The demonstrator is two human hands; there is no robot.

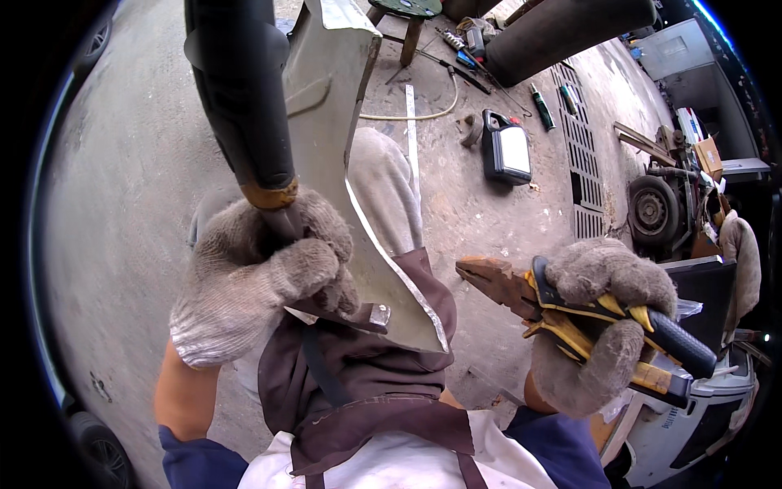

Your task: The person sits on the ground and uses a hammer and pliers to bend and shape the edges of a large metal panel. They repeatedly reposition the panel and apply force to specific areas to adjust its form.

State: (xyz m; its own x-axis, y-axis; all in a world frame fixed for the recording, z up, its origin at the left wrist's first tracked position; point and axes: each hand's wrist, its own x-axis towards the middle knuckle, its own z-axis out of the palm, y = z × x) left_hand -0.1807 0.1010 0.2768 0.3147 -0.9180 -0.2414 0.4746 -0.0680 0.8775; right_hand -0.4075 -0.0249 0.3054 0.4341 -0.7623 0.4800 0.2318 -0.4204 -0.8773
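Note:
Wearing a grey knit glove, my left hand [261, 269] is wrapped round the neck of a hammer [244, 106]. Its thick black handle rises toward the top of the view, and its dark metal head shows below my fingers. Just beside that head is a bent, pale grey-green metal panel [387, 285], leaning against my brown apron with a ragged bare edge. Off to the right, my gloved right hand [603, 326] closes on pliers [562, 310] with yellow and black handles spread apart. Their rusty jaws point left, away from the panel.
On the concrete floor ahead stand a black jug [505, 151] with a white label and a wooden stool [407, 12]. A dark cylinder [562, 37], a green bottle [542, 107] and a drain grate [580, 155] lie farther right. A wheel [654, 210] sits at the right side.

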